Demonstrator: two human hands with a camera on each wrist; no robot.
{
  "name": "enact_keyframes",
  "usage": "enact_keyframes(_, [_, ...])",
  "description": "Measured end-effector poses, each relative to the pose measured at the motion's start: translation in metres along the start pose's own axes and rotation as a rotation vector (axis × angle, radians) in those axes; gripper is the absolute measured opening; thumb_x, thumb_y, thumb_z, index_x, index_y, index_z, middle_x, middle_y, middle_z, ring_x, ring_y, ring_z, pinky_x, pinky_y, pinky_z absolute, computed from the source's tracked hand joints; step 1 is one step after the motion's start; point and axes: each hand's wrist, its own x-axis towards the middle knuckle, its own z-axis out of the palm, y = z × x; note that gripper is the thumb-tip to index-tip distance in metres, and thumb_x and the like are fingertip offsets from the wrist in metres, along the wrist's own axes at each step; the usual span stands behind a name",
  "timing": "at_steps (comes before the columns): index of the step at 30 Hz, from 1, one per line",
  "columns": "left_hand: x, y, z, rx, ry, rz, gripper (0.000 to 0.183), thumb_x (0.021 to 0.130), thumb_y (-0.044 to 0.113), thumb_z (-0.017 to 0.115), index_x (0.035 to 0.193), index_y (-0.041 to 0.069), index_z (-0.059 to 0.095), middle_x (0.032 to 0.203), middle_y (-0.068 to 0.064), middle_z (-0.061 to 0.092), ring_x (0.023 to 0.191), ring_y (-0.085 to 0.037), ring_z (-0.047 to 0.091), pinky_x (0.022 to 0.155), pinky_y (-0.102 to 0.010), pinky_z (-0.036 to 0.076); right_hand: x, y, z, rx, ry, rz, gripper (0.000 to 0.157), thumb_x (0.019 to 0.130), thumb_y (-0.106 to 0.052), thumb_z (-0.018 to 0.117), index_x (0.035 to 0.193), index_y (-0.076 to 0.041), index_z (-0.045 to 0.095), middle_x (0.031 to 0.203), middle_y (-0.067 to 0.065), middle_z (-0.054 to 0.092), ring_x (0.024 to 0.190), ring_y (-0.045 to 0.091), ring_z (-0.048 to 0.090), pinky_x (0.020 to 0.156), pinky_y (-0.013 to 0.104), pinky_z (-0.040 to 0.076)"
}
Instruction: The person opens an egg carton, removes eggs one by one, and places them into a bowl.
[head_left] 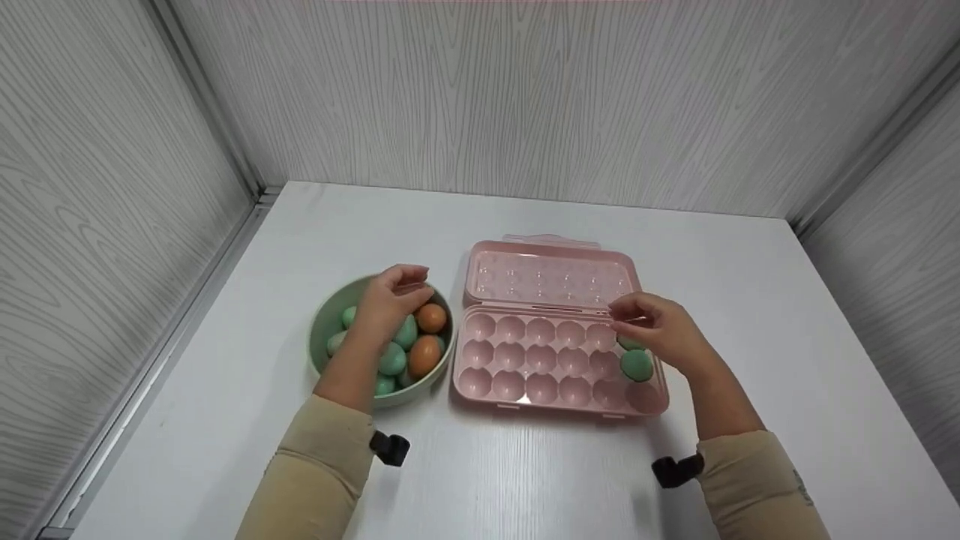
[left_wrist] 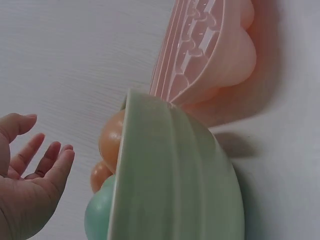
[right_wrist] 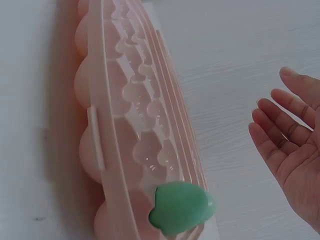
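Observation:
My left hand hovers over the pale green bowl, fingers loosely bent and nothing between them. In the bowl lie several green eggs and orange-brown eggs. The left wrist view shows that hand apart from the eggs, just beyond the bowl's rim. Over the right end of the pink egg carton is my right hand, empty, fingers relaxed. Below it a green egg sits in the middle row's right-end cup. A second green egg behind it is partly hidden by the hand.
The carton's lid lies folded back, away from me. The bowl stands close against the carton's left side. A white table carries both, with grey wood-grain panels at the back and sides. Each wrist wears a black camera mount.

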Motion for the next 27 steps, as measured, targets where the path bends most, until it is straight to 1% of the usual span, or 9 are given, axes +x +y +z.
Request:
enact_keyframes(1, [-0.001, 0.000, 0.002, -0.006, -0.006, 0.010, 0.033, 0.085, 0.015, 0.064, 0.117, 0.014, 0.058, 0.119, -0.002, 0.056, 0.113, -0.015, 0.052, 0.096, -0.030, 0.041, -0.004, -0.002, -0.002, -0.007, 0.001, 0.021, 0.024, 0.085, -0.011, 0.065, 0.107, -0.002, 0.061, 0.102, 0.013, 0.062, 0.096, 0.022, 0.059, 0.082, 0.021, 0.048])
enact_keyframes(4, [-0.004, 0.001, 0.005, -0.014, -0.024, 0.034, 0.032, 0.085, 0.016, 0.065, 0.116, 0.013, 0.058, 0.120, -0.003, 0.056, 0.112, -0.014, 0.052, 0.095, -0.029, 0.042, -0.015, -0.006, -0.007, -0.046, 0.000, 0.080, 0.026, 0.085, -0.010, 0.064, 0.109, 0.001, 0.060, 0.104, 0.016, 0.061, 0.099, 0.028, 0.058, 0.086, 0.033, 0.048])
enact_keyframes(7, [-0.007, 0.000, 0.008, -0.013, -0.035, 0.041, 0.031, 0.085, 0.017, 0.065, 0.115, 0.014, 0.058, 0.119, -0.002, 0.056, 0.110, -0.013, 0.053, 0.093, -0.028, 0.043, -0.020, 0.017, -0.009, -0.076, -0.004, 0.122, 0.031, 0.084, -0.017, 0.066, 0.111, -0.001, 0.060, 0.106, 0.015, 0.061, 0.101, 0.027, 0.057, 0.088, 0.040, 0.047])
enact_keyframes(9, [-0.009, 0.001, 0.010, -0.010, -0.043, 0.042, 0.031, 0.085, 0.018, 0.065, 0.115, 0.015, 0.059, 0.119, -0.002, 0.056, 0.110, -0.013, 0.053, 0.093, -0.028, 0.044, -0.023, 0.037, -0.009, -0.077, -0.006, 0.130, 0.035, 0.083, -0.020, 0.068, 0.112, -0.002, 0.060, 0.107, 0.014, 0.062, 0.101, 0.026, 0.057, 0.088, 0.041, 0.047])
enact_keyframes(11, [-0.011, 0.001, 0.012, -0.008, -0.051, 0.045, 0.031, 0.085, 0.017, 0.065, 0.115, 0.015, 0.059, 0.119, -0.002, 0.056, 0.110, -0.014, 0.053, 0.092, -0.029, 0.044, -0.025, 0.057, -0.007, -0.072, -0.007, 0.130, 0.037, 0.081, -0.021, 0.070, 0.112, -0.003, 0.060, 0.107, 0.012, 0.062, 0.101, 0.025, 0.058, 0.087, 0.041, 0.047])
enact_keyframes(13, [-0.013, 0.002, 0.014, -0.008, -0.057, 0.050, 0.031, 0.085, 0.017, 0.065, 0.115, 0.014, 0.059, 0.119, -0.003, 0.057, 0.110, -0.014, 0.053, 0.092, -0.029, 0.044, -0.029, 0.063, -0.005, -0.066, -0.009, 0.132, 0.037, 0.080, -0.020, 0.071, 0.111, -0.002, 0.061, 0.107, 0.013, 0.062, 0.101, 0.027, 0.058, 0.087, 0.042, 0.047])
enact_keyframes(19, [-0.017, -0.001, 0.019, -0.013, -0.060, 0.077, 0.031, 0.084, 0.016, 0.066, 0.114, 0.012, 0.060, 0.117, -0.004, 0.058, 0.108, -0.015, 0.055, 0.092, -0.029, 0.044, -0.037, 0.071, 0.001, -0.091, -0.001, 0.118, 0.034, 0.077, -0.009, 0.073, 0.108, -0.002, 0.062, 0.106, 0.011, 0.059, 0.100, 0.027, 0.058, 0.089, 0.044, 0.046])
enact_keyframes(23, [-0.017, -0.005, 0.023, -0.040, -0.064, 0.101, 0.032, 0.084, 0.014, 0.066, 0.115, 0.008, 0.060, 0.118, -0.007, 0.055, 0.109, -0.017, 0.056, 0.092, -0.028, 0.045, -0.039, 0.075, 0.004, -0.162, 0.003, 0.083, 0.036, 0.073, -0.003, 0.074, 0.108, -0.003, 0.063, 0.103, 0.009, 0.059, 0.096, 0.023, 0.057, 0.088, 0.041, 0.047])
enact_keyframes(27, [-0.018, -0.007, 0.025, -0.078, -0.082, 0.105, 0.033, 0.084, 0.011, 0.066, 0.115, 0.005, 0.059, 0.120, -0.012, 0.055, 0.109, -0.020, 0.056, 0.091, -0.028, 0.045, -0.040, 0.075, 0.007, -0.249, -0.007, 0.044, 0.038, 0.072, -0.003, 0.074, 0.109, -0.005, 0.063, 0.100, 0.007, 0.060, 0.090, 0.020, 0.056, 0.085, 0.040, 0.048])
